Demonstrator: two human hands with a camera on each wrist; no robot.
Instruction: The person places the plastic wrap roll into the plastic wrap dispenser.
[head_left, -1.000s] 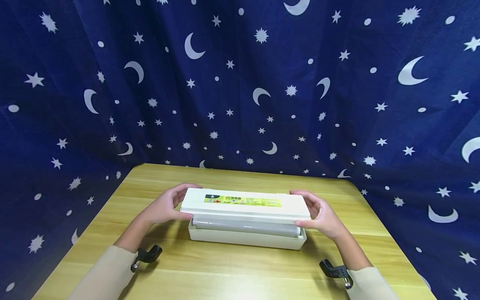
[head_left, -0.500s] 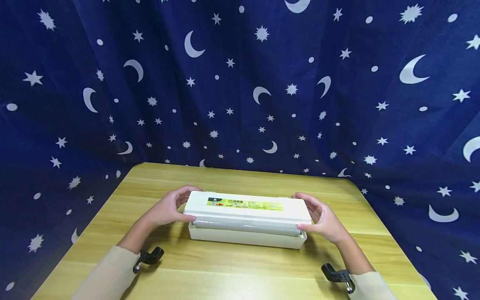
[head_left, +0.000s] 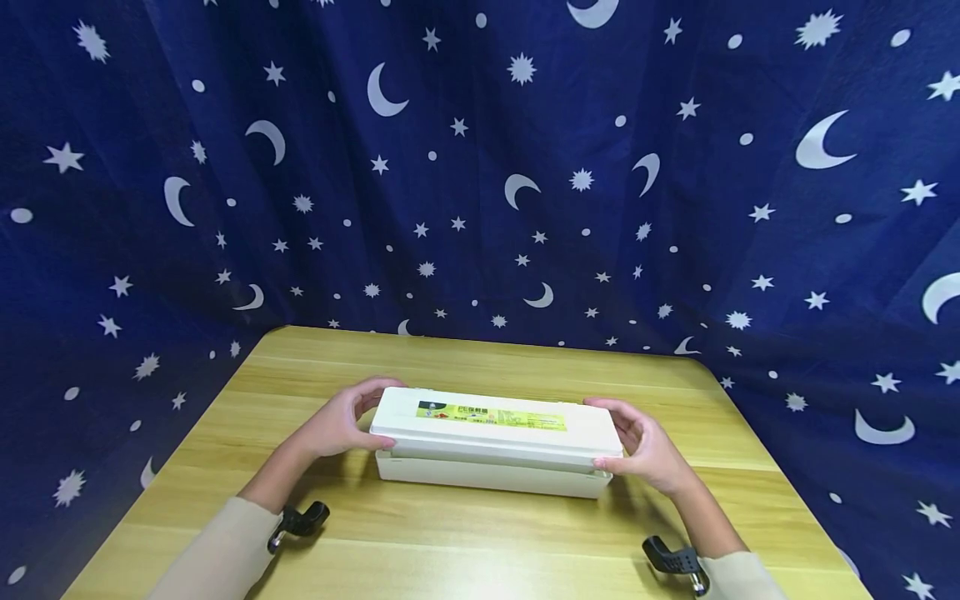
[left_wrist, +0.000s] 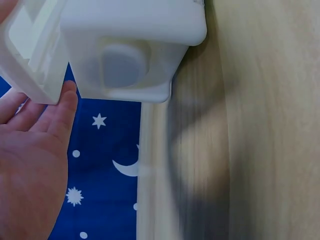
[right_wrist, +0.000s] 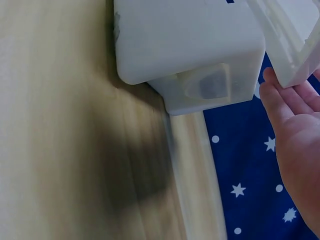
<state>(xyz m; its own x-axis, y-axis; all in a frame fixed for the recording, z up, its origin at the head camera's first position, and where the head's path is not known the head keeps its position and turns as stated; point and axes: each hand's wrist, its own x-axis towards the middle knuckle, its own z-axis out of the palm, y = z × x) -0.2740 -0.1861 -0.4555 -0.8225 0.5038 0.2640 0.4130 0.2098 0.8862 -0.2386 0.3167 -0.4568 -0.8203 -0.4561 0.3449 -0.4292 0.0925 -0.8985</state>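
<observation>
A white cling film box stands on the table, its long base (head_left: 487,475) low and its lid (head_left: 588,435) just above, tilted, with a thin gap along the front. The lid carries a yellow-green label (head_left: 491,415). My left hand (head_left: 337,425) grips the lid's left end, thumb at the front edge, other fingers behind. At the opposite end my right hand (head_left: 651,450) holds it the same way. Both wrist views show the lid (left_wrist: 42,75) apart from the base (right_wrist: 195,40), fingers beneath its edge. The roll's round grey end (left_wrist: 120,69) shows in the base's end wall.
The light wood table (head_left: 450,550) extends around the box. A dark blue curtain (head_left: 480,208) with moons and stars hangs behind and on both sides. Black camera mounts sit on the left wrist (head_left: 303,518) and right wrist (head_left: 667,557).
Both hands have lowered the lid toward the base. The gap at the front has narrowed, and the cling film roll that showed there is now covered in the head view.
</observation>
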